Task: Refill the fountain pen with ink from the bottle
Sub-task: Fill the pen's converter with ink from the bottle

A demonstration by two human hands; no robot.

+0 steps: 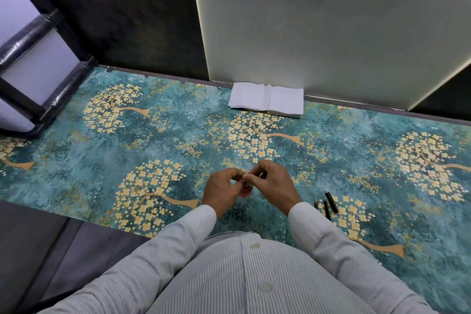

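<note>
So both hands are bunched up together right over the ink bottle (246, 190), which sits on the table (76, 160) with that teal cover printed with gold flowering trees. You can only see a bit of the bottle, a reddish blob peeking out under the fingers, so I can't tell if the cap is on or off.

The left hand (222, 187) is curled around the bottle's left side, thumb and forefinger pinched in toward the top of it. The right hand (270, 181) comes in from the bottle's right, fingers curled tight, fingertips touching the left hand's right above the bottle. There's a small dark thing poking out of the right hand's pinch, too small to say what it is. Both hands are clearly closed on something; for the left it looks like the bottle itself, for the right I honestly can't tell what it's gripping.

To the right of the bottle, well clear of the hands, lie the pen parts (330, 203): a few slim black pieces side by side on the cover, plus a thinner one just left of them.

Far behind the bottle, up against the pale panel (331, 20) at the back edge of the table, there's a stack of white folded tissues (267, 99).

Striped shirt sleeves (163, 242) come up from the bottom.
</note>
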